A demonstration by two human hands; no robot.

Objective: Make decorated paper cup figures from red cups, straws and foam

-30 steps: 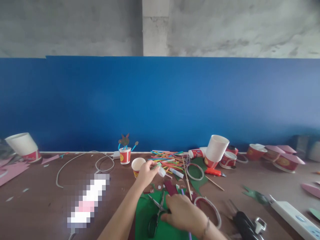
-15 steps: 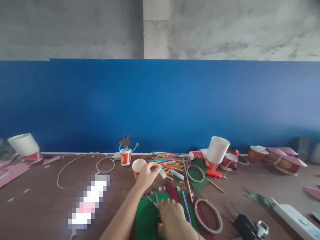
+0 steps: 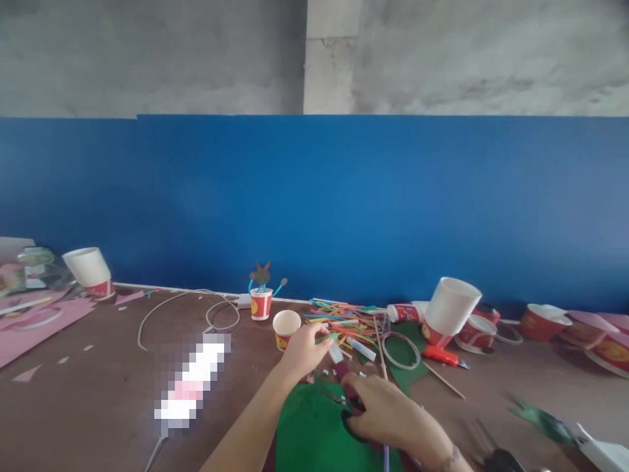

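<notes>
My left hand point(image 3: 305, 351) pinches a small green piece with a whitish strip point(image 3: 336, 352) hanging below it, just right of a paper cup point(image 3: 286, 322). Lower right, my right hand point(image 3: 386, 406) is closed around the dark handles of a pair of scissors point(image 3: 338, 398). Their blades point left over a green sheet point(image 3: 314, 436), apart from the strip. A dark red strip of paper point(image 3: 341, 368) shows beside my right fingers. Part of the scissors is hidden by that hand.
Colourful sticks point(image 3: 344, 313) lie heaped behind my hands, with a glue stick point(image 3: 361, 348) in front. Rightward are a tape ring point(image 3: 400, 351), an orange cutter point(image 3: 442, 356) and stacked cups point(image 3: 449, 311). A decorated cup point(image 3: 261, 305) and a cable point(image 3: 147, 321) are on the left.
The view has turned left. My right hand has lifted and shifted right with the scissors, whose blades look closer together. My left hand still pinches the green piece.
</notes>
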